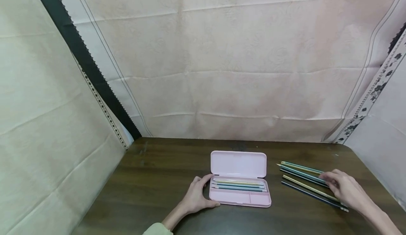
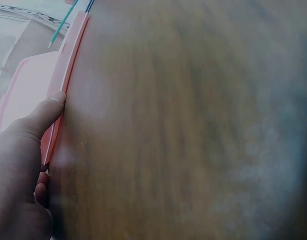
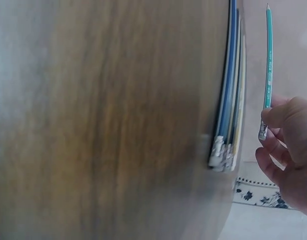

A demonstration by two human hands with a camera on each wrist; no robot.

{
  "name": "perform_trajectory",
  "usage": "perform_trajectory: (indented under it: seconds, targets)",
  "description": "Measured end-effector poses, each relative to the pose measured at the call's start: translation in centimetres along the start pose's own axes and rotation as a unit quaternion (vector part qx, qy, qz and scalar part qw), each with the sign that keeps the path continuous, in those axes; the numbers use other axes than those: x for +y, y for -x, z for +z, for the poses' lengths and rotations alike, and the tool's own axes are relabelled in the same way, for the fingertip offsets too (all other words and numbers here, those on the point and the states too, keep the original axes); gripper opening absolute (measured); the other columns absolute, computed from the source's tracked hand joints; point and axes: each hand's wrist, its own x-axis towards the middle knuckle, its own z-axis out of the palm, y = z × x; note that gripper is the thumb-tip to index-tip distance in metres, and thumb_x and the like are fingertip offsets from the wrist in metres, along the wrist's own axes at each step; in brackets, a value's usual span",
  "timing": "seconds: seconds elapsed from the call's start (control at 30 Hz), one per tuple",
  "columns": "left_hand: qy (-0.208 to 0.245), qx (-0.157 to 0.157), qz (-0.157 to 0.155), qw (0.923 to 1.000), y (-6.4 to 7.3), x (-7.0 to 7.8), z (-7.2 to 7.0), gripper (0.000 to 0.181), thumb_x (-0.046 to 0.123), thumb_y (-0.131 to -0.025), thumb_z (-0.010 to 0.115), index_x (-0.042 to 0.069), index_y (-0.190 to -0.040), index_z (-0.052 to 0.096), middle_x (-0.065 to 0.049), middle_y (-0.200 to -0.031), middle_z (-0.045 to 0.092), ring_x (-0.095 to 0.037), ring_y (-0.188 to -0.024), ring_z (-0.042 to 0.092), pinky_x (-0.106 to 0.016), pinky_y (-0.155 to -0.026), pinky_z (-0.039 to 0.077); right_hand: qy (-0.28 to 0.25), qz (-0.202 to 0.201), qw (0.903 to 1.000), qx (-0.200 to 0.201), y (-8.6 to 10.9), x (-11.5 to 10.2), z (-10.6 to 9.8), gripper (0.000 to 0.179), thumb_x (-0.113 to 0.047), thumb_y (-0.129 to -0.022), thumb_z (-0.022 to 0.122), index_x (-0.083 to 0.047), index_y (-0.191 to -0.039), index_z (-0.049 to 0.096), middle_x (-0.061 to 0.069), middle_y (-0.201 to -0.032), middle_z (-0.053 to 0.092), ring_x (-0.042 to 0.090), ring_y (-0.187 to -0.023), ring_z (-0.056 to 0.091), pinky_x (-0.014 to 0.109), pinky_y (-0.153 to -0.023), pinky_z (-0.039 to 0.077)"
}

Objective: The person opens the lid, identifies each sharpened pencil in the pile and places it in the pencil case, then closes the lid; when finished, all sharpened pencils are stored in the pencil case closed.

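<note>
A pink pencil case (image 1: 234, 200) lies open on the table, its lid (image 1: 238, 163) tipped back. Several pencils (image 1: 239, 185) lie in its rear compartment. My left hand (image 1: 196, 195) grips the case's left end, thumb at the front corner and forefinger at the back; the left wrist view shows the thumb (image 2: 52, 106) against its front edge. Right of the case, my right hand (image 1: 345, 190) pinches a teal pencil (image 3: 269, 60) near its eraser end, raised off the table in the right wrist view. Several loose pencils (image 1: 309, 191) lie under and beside that hand.
The dark wooden table (image 1: 158, 178) has rounded far corners. Behind it hangs a pale cloth (image 1: 238, 69), with more cloth (image 1: 57, 150) down the left side and a flower-bordered cloth (image 1: 380, 132) at the right.
</note>
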Motion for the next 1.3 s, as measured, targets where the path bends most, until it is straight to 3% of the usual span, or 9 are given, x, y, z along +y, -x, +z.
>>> perform_trajectory:
  seconds: [0.2, 0.43, 0.57, 0.87, 1.3]
  targets:
    - [-0.004, 0.003, 0.005, 1.0, -0.2, 0.0, 0.1, 0.091, 0.044, -0.065, 0.094, 0.014, -0.141, 0.054, 0.002, -0.097, 0.049, -0.015, -0.091, 0.045, -0.03, -0.071, 0.042, -0.015, -0.025, 0.9996, 0.003, -0.7, -1.2, -0.3, 0.045, 0.019, -0.061, 0.08, -0.011, -0.094, 0.072, -0.004, -0.087, 0.062, -0.001, -0.07, 0.05, 0.016, -0.058, 0.036]
    - [0.002, -0.013, 0.002, 0.9999, -0.3, 0.1, -0.2, 0.09, 0.045, -0.067, 0.092, 0.015, -0.142, 0.052, 0.001, -0.1, 0.048, -0.016, -0.093, 0.045, -0.031, -0.073, 0.041, -0.032, -0.042, 0.9986, 0.005, -1.4, -2.6, -0.5, 0.046, 0.02, -0.06, 0.08, -0.01, -0.095, 0.072, -0.004, -0.088, 0.063, 0.001, -0.072, 0.053, 0.016, -0.059, 0.037]
    - [0.0, -0.005, 0.003, 1.0, -0.3, 0.1, -0.4, 0.09, 0.043, -0.066, 0.093, 0.014, -0.141, 0.053, 0.0, -0.1, 0.048, -0.017, -0.093, 0.045, -0.032, -0.073, 0.041, -0.043, -0.05, 0.9978, 0.001, -2.0, -3.4, -0.3, 0.045, 0.019, -0.063, 0.08, -0.011, -0.096, 0.073, -0.004, -0.089, 0.063, 0.002, -0.073, 0.054, 0.015, -0.06, 0.038]
    - [-0.001, -0.004, -0.002, 1.0, -0.2, -0.1, -0.4, 0.09, 0.043, -0.065, 0.093, 0.015, -0.141, 0.054, -0.001, -0.1, 0.048, -0.017, -0.092, 0.045, -0.033, -0.073, 0.041, -0.055, -0.07, 0.996, -0.006, -2.7, -5.2, 0.7, 0.046, 0.017, -0.062, 0.081, -0.014, -0.094, 0.072, -0.009, -0.087, 0.061, -0.001, -0.071, 0.049, 0.015, -0.06, 0.037]
    - [0.0, -0.004, -0.004, 1.0, -0.2, 0.2, -0.2, 0.091, 0.043, -0.065, 0.093, 0.015, -0.141, 0.053, -0.001, -0.101, 0.048, -0.017, -0.093, 0.045, -0.033, -0.074, 0.041, -0.083, -0.089, 0.9924, -0.013, -3.6, -7.7, 2.6, 0.044, 0.016, -0.065, 0.079, -0.016, -0.095, 0.072, -0.008, -0.091, 0.061, -0.001, -0.073, 0.052, 0.016, -0.062, 0.04]
